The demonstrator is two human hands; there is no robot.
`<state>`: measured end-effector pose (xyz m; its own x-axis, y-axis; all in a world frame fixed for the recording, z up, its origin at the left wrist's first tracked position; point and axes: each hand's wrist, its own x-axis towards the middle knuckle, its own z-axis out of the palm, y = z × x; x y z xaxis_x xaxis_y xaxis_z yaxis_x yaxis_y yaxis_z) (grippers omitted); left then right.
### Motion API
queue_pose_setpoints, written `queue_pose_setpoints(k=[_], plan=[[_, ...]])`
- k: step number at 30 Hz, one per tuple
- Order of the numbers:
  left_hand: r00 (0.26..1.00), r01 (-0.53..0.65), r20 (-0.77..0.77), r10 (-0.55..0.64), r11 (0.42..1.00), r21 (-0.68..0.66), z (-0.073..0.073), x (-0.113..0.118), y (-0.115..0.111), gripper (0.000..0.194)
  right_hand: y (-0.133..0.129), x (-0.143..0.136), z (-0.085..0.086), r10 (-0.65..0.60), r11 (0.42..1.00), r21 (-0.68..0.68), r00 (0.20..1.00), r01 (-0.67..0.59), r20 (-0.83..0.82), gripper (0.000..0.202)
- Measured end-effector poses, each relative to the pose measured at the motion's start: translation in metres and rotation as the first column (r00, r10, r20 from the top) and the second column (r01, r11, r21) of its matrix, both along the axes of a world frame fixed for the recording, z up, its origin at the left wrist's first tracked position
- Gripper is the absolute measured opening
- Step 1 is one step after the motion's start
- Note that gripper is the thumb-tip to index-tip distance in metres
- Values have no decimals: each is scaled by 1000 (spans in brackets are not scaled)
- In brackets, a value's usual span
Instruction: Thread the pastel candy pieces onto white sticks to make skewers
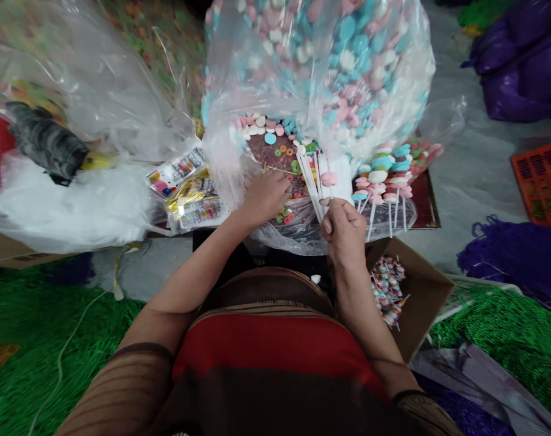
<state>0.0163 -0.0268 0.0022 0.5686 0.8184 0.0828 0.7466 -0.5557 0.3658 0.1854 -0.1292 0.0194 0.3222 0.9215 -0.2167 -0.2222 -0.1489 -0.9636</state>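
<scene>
My right hand [343, 227] is closed on a stick that carries a pink candy [329, 178] near its upper part. My left hand [267, 195] reaches over the loose ring candies [298, 184], its fingers lowered among them; whether they pinch one is hidden. Between the hands lie white sticks [312, 181], fanned out beside a white stack. Loose pink, white and blue candies [270, 138] spill from a big clear bag [361, 54] behind. Right of my right hand, several filled candy skewers [384, 175] lie side by side with their sticks pointing toward me.
Printed packets [198, 209] lie left of my left hand, near a white plastic bag [71, 206]. A cardboard box [427, 297] with wrapped candies stands below right. Green strands, purple bundles [521, 66] and an orange crate [541, 181] surround the table.
</scene>
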Motion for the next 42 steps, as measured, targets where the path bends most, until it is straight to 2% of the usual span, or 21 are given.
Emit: queue_pose_setpoints(k=[2,4,6,10,15,20,22,24,26,27,29,31,32,34,36,38,42], plan=[[984,-64,158,81,992,-110,0,-3,9,15,-1,1,0,-7,1000,3,1000,7,-6,41],[932,-135,302,201,965,-225,0,-6,17,12,-1,2,-1,-14,1000,2,1000,14,-13,41],[893,-174,362,267,947,-269,0,-6,24,11,-1,2,-2,-17,1000,-1,1000,17,-20,41],[942,-156,268,203,970,-187,-7,4,37,8,-1,-1,-4,-4,1000,12,1000,4,-28,39],[975,-170,130,180,982,-85,-17,16,44,10,-2,-3,-6,12,1000,23,999,-11,-40,35],[990,-143,-21,143,990,2,-8,19,30,17,-3,-2,-8,32,999,39,999,-31,-18,35],[990,-137,-13,137,991,2,-3,18,24,17,-4,-2,-10,55,998,38,998,-56,13,37],[980,-175,86,181,982,-66,2,15,20,14,-5,-3,-11,88,995,34,994,-90,58,40],[908,-230,294,297,942,-243,6,10,17,10,-6,-5,-10,128,991,30,986,-132,102,42],[831,-226,415,372,905,-360,8,8,17,9,-7,-6,-10,150,988,28,982,-154,119,42],[625,-123,597,503,819,-561,11,4,16,9,-8,-8,-9,199,979,18,969,-203,144,41],[465,13,669,580,751,-661,13,1,14,9,-8,-10,-8,233,971,8,956,-238,177,40],[418,60,681,601,730,-681,14,1,13,9,-8,-11,-8,235,970,7,951,-241,200,39],[376,101,692,616,715,-691,13,1,11,10,-7,-12,-9,219,973,16,944,-230,247,39],[377,90,706,599,735,-672,10,1,9,13,-7,-12,-9,198,977,25,940,-214,279,38],[422,34,718,554,782,-623,6,2,6,18,-8,-11,-10,196,977,20,940,-210,281,37],[614,-133,688,387,910,-393,2,1,-1,14,-11,-11,-9,216,976,-14,949,-218,230,38]])
